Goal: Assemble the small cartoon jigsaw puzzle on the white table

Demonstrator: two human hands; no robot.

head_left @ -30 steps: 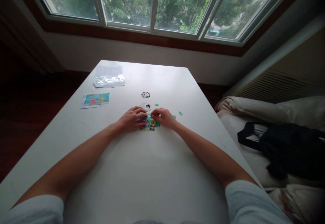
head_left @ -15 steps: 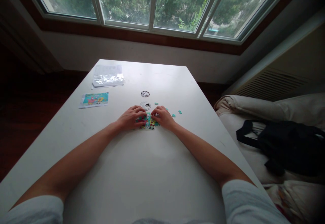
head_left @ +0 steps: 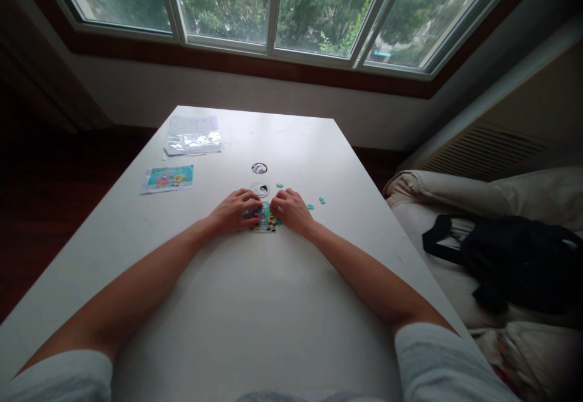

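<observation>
A small, partly assembled jigsaw puzzle [head_left: 268, 223] with cartoon figures on teal lies flat between my hands. My left hand [head_left: 235, 211] grips its left side, the thumb low on the picture and the fingertips bent over the top edge. At the upper right edge of the puzzle, my right hand [head_left: 291, 209] has its fingers curled and pressed together; what they pinch is hidden beneath them. Close to the right hand lie loose teal puzzle pieces: one piece [head_left: 279, 186] beyond the fingers, another piece [head_left: 310, 206] by the knuckles, and a further piece [head_left: 322, 200] to the right.
Round holes, one with a grey grommet [head_left: 259, 190], sit in the white table [head_left: 273, 305] just past the puzzle. A printed picture sheet [head_left: 167, 179] and a clear plastic bag with paper [head_left: 194, 136] lie far left. A dark bag [head_left: 514, 262] rests on a sofa at right.
Both hands stay at the puzzle. The right hand's fingers have shifted very slightly, and the loose piece beside its fingertips no longer shows. The whole view has moved a touch.
</observation>
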